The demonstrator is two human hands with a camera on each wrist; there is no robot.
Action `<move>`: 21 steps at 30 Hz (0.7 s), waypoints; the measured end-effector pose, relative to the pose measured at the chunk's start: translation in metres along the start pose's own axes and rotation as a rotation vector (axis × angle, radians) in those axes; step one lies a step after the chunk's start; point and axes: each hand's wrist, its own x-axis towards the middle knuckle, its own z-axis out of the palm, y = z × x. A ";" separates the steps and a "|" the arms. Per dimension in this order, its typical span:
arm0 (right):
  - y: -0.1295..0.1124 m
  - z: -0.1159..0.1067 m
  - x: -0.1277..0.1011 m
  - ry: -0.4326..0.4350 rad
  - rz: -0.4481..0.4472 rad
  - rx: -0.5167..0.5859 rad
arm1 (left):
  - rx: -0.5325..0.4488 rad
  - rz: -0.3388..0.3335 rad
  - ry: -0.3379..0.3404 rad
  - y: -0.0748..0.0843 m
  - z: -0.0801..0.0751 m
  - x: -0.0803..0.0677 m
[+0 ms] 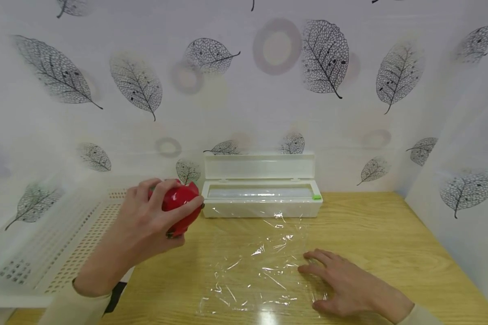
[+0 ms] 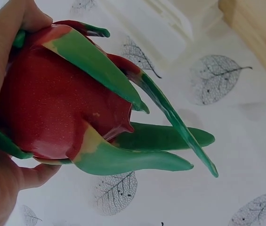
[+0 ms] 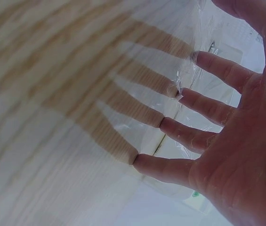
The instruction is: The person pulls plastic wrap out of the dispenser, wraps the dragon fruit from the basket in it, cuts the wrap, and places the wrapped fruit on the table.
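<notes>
My left hand [image 1: 146, 216] grips a red dragon fruit [image 1: 183, 203] above the table, to the left of the white box. In the left wrist view the dragon fruit [image 2: 52, 94] shows long green-tipped scales, with my thumb and fingers curled round its base. A sheet of clear plastic wrap [image 1: 256, 266] lies wrinkled on the table, running forward from the white cling film box [image 1: 264, 210]. At the sheet's right edge rests my right hand [image 1: 345, 282], fingers spread. The right wrist view shows its fingertips [image 3: 170, 126] touching the wood tabletop beside the film.
A white perforated basket [image 1: 81, 239] stands at the left. The box's lid [image 1: 260, 167] is raised, with a small green piece [image 1: 316, 197] at its right end. Leaf-patterned sheeting [image 1: 227, 90] encloses the wooden table [image 1: 382, 230] at the back and sides.
</notes>
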 end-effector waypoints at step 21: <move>0.001 0.000 0.000 -0.006 0.004 0.017 | -0.065 0.020 -0.008 0.025 0.023 0.011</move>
